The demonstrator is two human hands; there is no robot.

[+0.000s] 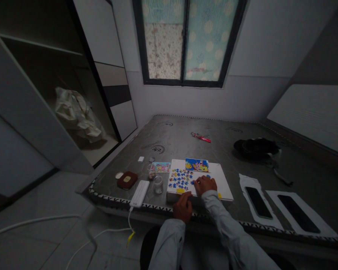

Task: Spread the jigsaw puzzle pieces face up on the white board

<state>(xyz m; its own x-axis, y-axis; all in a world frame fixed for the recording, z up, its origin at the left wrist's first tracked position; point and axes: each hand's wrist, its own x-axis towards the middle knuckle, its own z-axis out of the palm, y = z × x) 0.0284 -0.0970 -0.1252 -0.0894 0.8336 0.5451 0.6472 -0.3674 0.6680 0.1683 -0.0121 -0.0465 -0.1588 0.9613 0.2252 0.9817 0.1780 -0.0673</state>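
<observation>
Puzzle pieces are spread near left edge of white box; likely light, stiff, best rim-pinched. Right hand over box, left hand at front edge: both half-curled, holds can't be told.

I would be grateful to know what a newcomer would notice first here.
Probably the mostly blue puzzle pieces spread on the white box near the front edge of the grey mattress; the right hand is at their right side, the left hand at the box's near edge. The patterned window in the far wall might come next.
</observation>
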